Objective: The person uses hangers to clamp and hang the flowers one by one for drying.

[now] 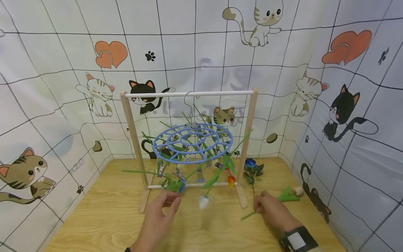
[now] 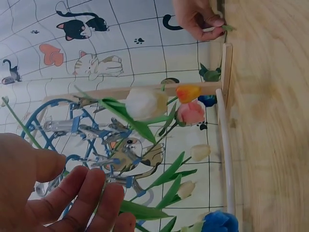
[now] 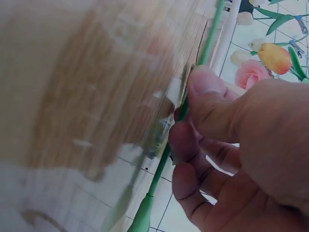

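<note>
My right hand (image 1: 272,211) pinches the green stem (image 3: 157,176) of an artificial cream tulip (image 1: 297,191) between thumb and fingers, low over the table's right side. The stem's cut end points toward the front left. My left hand (image 1: 160,215) holds nothing; its fingers are loosely bent, in front of a round blue clip hanger (image 1: 189,162). Artificial flowers hang head-down from the hanger's clips: a white tulip (image 1: 204,202), an orange tulip (image 1: 231,181), a pink flower (image 2: 191,113) and a blue flower (image 2: 219,222) among them.
The hanger hooks on the white rail (image 1: 157,95) of a wooden stand (image 1: 250,122). A blue rose (image 1: 250,163) lies by the stand's right foot, its stem running toward my right hand. Cat-patterned sheeting (image 1: 201,52) encloses the wooden table (image 1: 104,210) behind and at both sides.
</note>
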Demonstrator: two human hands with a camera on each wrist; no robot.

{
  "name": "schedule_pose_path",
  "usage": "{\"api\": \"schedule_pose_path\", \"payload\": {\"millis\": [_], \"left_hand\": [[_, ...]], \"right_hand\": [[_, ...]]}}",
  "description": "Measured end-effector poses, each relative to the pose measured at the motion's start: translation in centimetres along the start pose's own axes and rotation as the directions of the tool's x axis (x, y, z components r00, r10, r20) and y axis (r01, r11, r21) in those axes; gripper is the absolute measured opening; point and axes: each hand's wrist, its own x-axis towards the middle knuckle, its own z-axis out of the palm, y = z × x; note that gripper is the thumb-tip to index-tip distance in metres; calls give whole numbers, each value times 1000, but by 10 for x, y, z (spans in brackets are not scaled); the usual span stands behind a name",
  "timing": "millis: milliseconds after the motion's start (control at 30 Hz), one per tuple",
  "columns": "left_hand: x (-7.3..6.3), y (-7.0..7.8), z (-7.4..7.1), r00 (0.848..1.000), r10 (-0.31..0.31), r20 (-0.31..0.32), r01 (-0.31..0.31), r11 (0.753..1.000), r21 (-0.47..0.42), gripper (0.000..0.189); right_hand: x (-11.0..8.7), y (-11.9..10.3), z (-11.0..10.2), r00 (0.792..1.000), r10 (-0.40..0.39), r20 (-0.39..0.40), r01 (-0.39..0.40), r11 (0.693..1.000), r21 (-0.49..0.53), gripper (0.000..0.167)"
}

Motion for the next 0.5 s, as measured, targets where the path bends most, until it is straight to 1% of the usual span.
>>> {"api": "schedule_pose_path", "payload": {"millis": [67,133,233,333,433,500], "left_hand": [[-2,2,5,1000,4,15,-4,1000,-7,6],[-4,4,11,999,25,22,-25,1000,0,8],[-6,9,19,995,94,20,-94,996,7,11],[-7,13,26,986,164,16,-164,986,12,15],[-7,17,33,978,207,15,-207,978,16,20],[-6,19,36,972,233,12,-233,972,18,22]], "right_hand": [[-1,0,-1,1000,-18,-12,18,1000,-19,29],[-1,-1,-3,998,-46,-38,45,998,-40,28],[-1,-4,-7,994,-77,-82,72,995,-70,24],[-3,-11,-13,988,-94,-119,87,994,-62,19],[-5,-17,-18,979,-119,-168,112,993,-49,19],[-7,-21,-21,966,-141,-217,133,990,-50,21]]}}
